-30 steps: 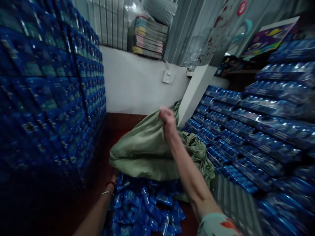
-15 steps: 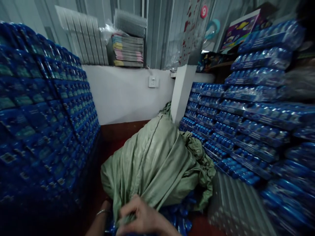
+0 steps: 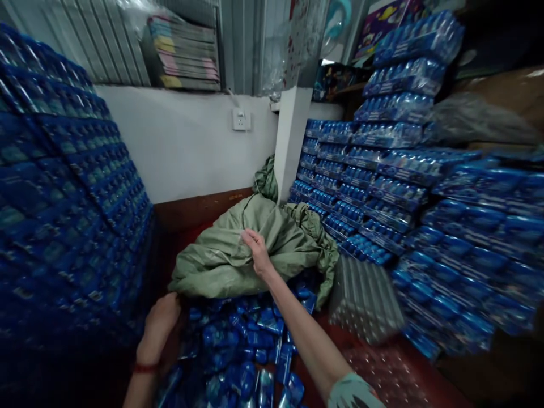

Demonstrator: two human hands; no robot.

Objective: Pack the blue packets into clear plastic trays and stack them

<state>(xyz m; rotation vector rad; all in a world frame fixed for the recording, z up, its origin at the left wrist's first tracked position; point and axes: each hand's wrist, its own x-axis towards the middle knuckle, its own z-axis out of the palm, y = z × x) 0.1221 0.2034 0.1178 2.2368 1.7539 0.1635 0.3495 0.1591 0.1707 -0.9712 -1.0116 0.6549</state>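
Note:
A big green woven sack (image 3: 221, 249) lies slumped against the corner, its fabric creased. My right hand (image 3: 257, 252) pinches a fold of it near the middle top, the arm stretched forward. At the sack's lower left corner, my left hand (image 3: 164, 316) is closed round the fabric edge; its fingertips are partly hidden. Many loose blue packs (image 3: 250, 340) lie heaped in front of the sack and under my arms, some running beneath its edge. Their exact kind is too blurred to make out.
Shrink-wrapped blue packs rise in a tall stack (image 3: 63, 187) at left and in stacked trays (image 3: 382, 187) at right. A grey ribbed plastic tray block (image 3: 365, 297) stands right of the sack. Behind are a white wall (image 3: 182, 141), a socket (image 3: 241, 119) and a post (image 3: 293, 130).
My right hand has moved forward and up over the sack, which has sagged lower and back. More loose blue packs show in front. The view has shifted right and down.

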